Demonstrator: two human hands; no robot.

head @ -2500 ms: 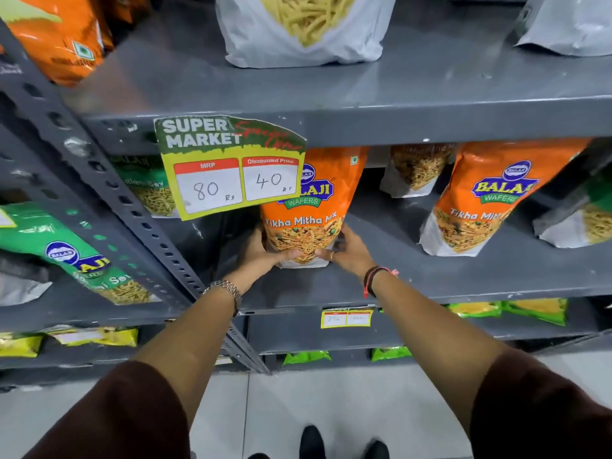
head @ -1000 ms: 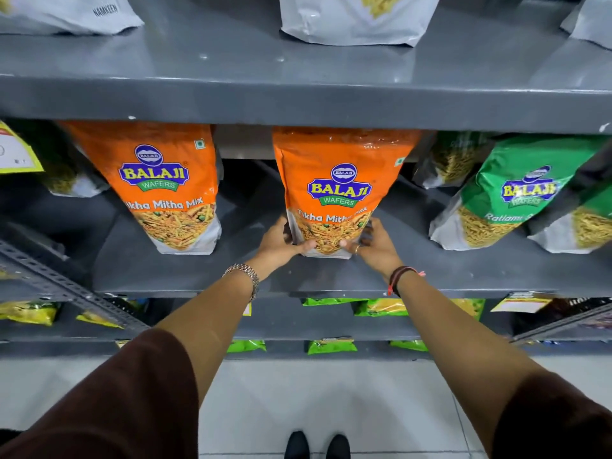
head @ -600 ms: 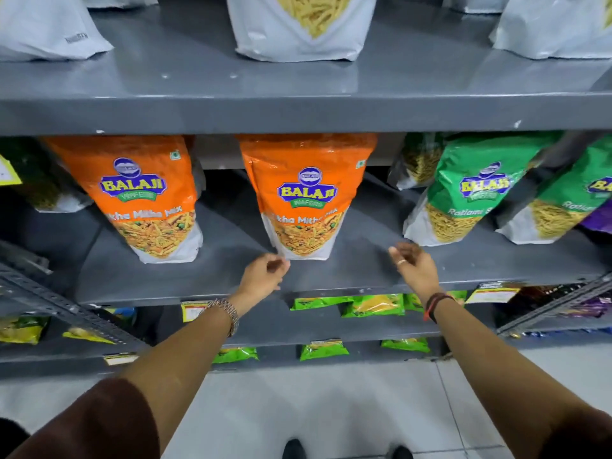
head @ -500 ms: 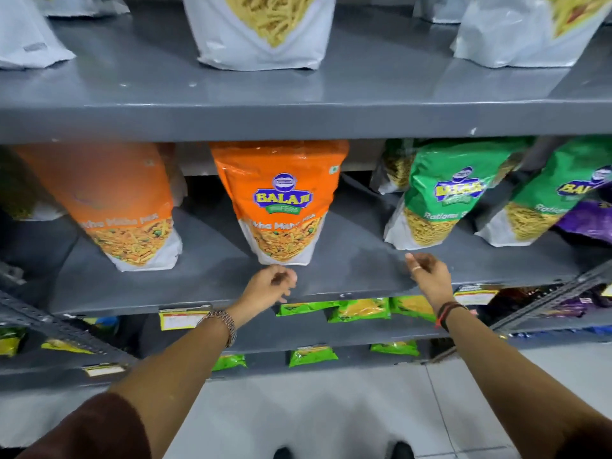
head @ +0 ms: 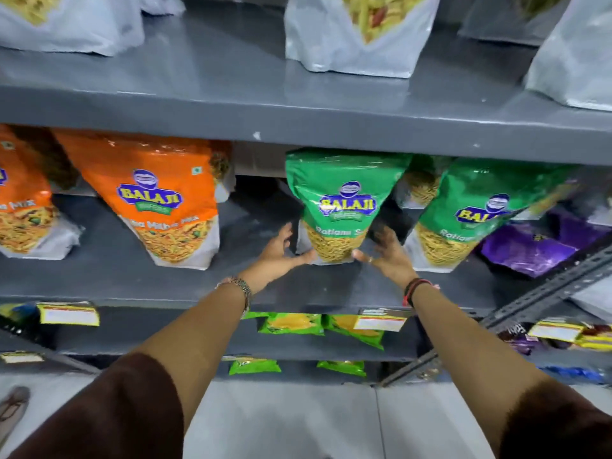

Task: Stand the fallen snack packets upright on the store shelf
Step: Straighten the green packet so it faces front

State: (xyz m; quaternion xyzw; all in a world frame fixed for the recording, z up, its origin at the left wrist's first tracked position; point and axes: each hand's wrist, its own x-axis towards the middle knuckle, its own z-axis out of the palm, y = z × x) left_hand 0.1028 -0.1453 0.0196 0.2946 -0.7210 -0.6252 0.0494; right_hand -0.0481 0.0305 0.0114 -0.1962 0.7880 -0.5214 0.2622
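A green Balaji packet (head: 344, 193) stands on the grey middle shelf (head: 132, 279), leaning slightly. My left hand (head: 281, 256) is at its lower left and my right hand (head: 387, 256) at its lower right, fingers spread on both sides of its base and thumbs at its bottom front edge. Neither hand has closed on it. To the left stand an orange Balaji packet (head: 159, 200) and another orange packet (head: 20, 210) at the frame edge. A second green packet (head: 480, 210) leans to the right. A purple packet (head: 526, 250) lies flat at the far right.
The upper shelf's front edge (head: 298, 124) hangs low over the packet tops, with white packets (head: 354, 34) standing above. A slotted metal upright (head: 546, 293) slants across the right. Small green packets (head: 291, 323) and price tags (head: 381, 319) are on the lower shelves.
Both hands let go of the orange packet, which stays upright. My view and both hands shifted right, and the hands now flank the base of the green packet.
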